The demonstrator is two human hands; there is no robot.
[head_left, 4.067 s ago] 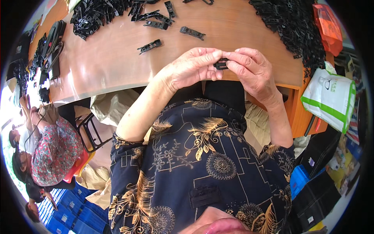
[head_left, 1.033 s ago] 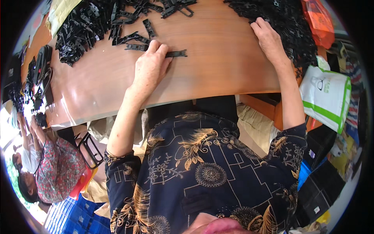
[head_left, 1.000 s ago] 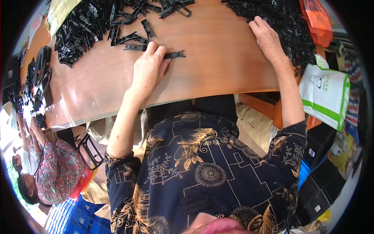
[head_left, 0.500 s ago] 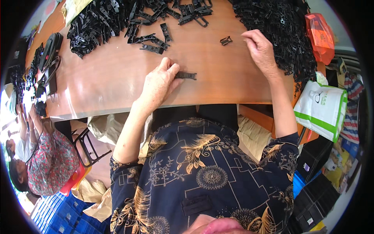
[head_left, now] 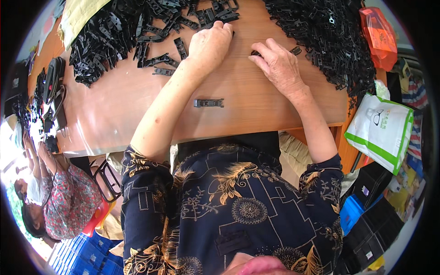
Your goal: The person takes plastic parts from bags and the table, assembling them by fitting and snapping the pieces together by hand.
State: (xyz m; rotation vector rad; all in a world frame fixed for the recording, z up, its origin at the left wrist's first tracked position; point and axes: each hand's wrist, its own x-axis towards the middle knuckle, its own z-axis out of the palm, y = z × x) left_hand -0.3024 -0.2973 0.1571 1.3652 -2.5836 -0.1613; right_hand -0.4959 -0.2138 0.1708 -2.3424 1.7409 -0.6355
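Note:
My left hand (head_left: 208,48) reaches to the edge of a loose group of long black plastic clips (head_left: 161,34). Its fingers are bent together, and what they pinch, if anything, is mostly hidden; a dark tip shows beside them. My right hand (head_left: 280,68) is closed over the table, with a small black plastic piece (head_left: 255,53) between thumb and fingers. Behind its knuckles lies another small black piece (head_left: 296,50), close to the right heap. A single long black clip (head_left: 209,103) rests on the wooden table (head_left: 151,107) in front of me.
Big heaps of black parts stand at the far left (head_left: 103,41) and far right (head_left: 316,41). An orange plastic bag (head_left: 379,39) sits past the right heap. A white and green bag (head_left: 380,130) hangs by the table's right side. Another person (head_left: 68,192) works at the left.
My left hand has left the long clip on the table and moved forward to the loose clips. My right hand has moved left and down, closing on a small piece.

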